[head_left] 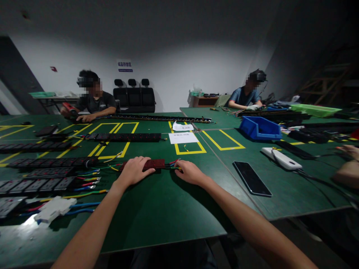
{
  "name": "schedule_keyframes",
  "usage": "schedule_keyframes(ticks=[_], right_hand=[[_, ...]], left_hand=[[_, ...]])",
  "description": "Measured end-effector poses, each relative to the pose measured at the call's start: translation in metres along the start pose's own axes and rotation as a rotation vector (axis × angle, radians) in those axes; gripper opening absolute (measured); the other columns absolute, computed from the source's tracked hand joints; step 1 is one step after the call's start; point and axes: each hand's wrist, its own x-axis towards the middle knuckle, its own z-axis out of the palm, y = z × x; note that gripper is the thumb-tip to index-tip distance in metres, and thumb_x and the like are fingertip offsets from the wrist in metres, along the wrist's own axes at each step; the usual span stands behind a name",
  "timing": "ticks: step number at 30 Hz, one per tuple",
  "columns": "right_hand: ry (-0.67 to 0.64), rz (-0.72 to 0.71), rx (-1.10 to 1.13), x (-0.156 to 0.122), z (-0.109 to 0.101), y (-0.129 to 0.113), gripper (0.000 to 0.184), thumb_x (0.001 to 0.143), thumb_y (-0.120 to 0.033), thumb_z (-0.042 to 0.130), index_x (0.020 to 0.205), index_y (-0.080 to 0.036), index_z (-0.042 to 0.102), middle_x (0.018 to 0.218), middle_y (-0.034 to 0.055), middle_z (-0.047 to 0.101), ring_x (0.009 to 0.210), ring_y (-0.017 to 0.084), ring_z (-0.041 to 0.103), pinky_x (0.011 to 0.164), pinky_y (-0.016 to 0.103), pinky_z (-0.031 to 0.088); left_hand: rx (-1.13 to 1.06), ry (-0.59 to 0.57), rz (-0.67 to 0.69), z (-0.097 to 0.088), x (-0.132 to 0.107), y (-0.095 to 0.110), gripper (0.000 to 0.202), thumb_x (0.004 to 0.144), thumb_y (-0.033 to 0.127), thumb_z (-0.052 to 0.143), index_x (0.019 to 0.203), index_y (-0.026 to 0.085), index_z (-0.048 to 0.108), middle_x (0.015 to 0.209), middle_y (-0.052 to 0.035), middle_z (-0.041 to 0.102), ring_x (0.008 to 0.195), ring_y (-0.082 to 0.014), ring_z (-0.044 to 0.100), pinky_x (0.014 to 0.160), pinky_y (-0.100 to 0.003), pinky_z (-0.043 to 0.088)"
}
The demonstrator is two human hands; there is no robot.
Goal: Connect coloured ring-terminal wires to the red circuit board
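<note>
A short dark red power strip [157,163] lies on the green table in front of me. My left hand [134,172] is closed over its left part, fingers on the far side and thumb along the near side. Blue, red and yellow-green wires [171,164] come out of the strip's right end. Their tips are at my right hand [188,172], which pinches them between thumb and curled fingers; exactly which wires it holds is hidden. A yellow-green wire [114,169] leaves the strip's left end.
Several black power strips [36,185] with loose wire ends and a white connector [54,209] lie at left. A phone [251,178], a white device [281,158] with a cable and a blue bin [260,128] are at right. Paper labels [183,138] lie ahead. Co-workers sit around the table.
</note>
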Motion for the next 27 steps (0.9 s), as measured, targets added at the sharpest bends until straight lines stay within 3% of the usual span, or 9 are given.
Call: schedule_keyframes(ticks=[27], right_hand=[[0.008,-0.006,0.000,-0.0004,-0.0001,-0.0003,0.008,0.093,-0.019,0.056,0.099,-0.017,0.061,0.102,0.0088,0.070,0.088,0.018,0.064,0.072,0.026,0.039]], left_hand=[[0.030,-0.018,-0.004,-0.0002,0.0005,0.0007,0.066,0.095,0.071,0.042,0.130,0.019,0.061,0.116,-0.0129,0.068,0.102,-0.0311,0.063,0.089,-0.044,0.047]])
